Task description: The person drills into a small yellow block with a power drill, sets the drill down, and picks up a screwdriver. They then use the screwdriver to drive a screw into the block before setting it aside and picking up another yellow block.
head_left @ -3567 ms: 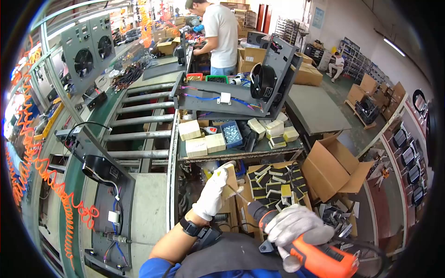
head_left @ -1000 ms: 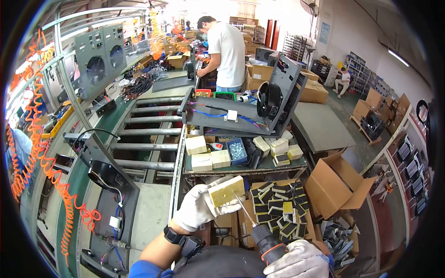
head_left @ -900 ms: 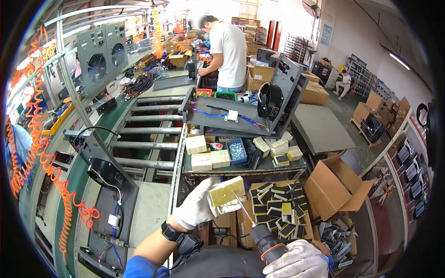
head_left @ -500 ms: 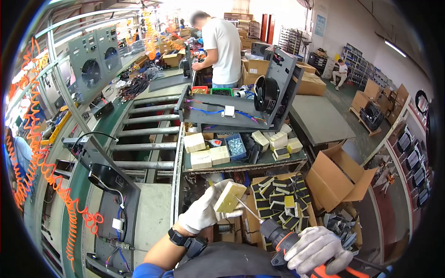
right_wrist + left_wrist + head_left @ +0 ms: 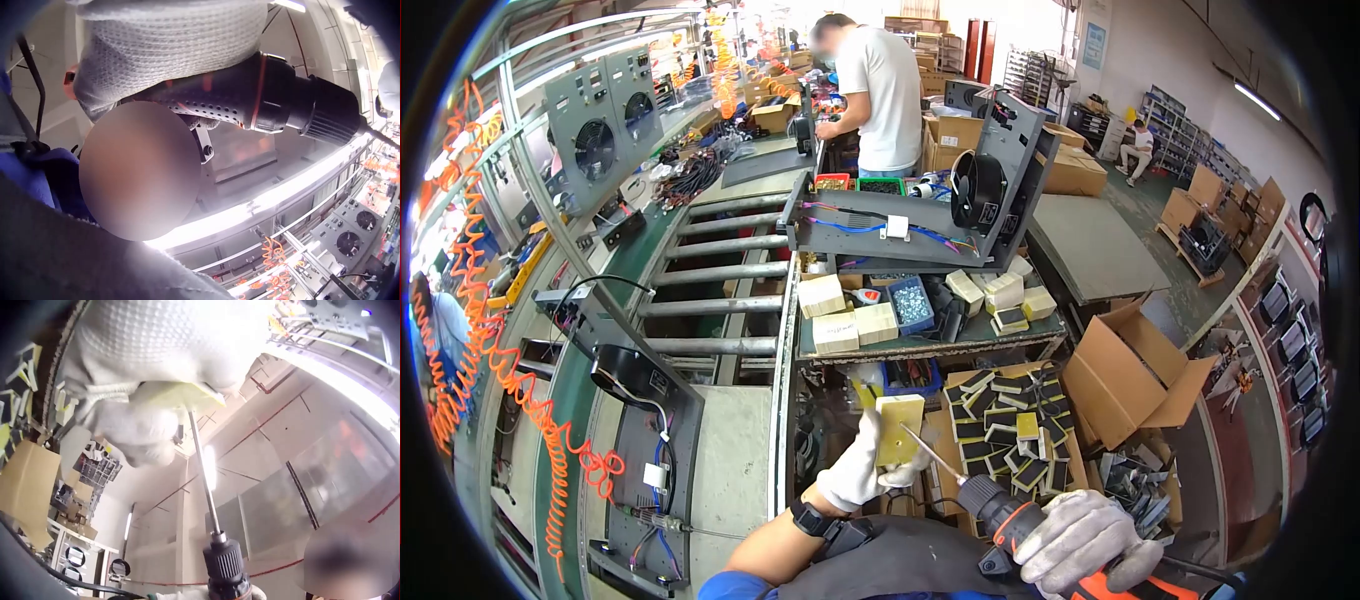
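Gripping the drill (image 5: 1012,523), right hand (image 5: 1082,543) partly hides it.

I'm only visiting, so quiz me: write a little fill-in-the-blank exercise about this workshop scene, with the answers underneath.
1. Of the person's two hands, the ____ one grips the drill.
2. The left hand, which holds a yellowish block, wears a whitish ____.
3. The bin holding silvery pieces is coloured ____.
4. In the head view, the pile of dark-faced blocks lies to the ____ of the open cardboard box.

Missing words: right; glove; blue; left.
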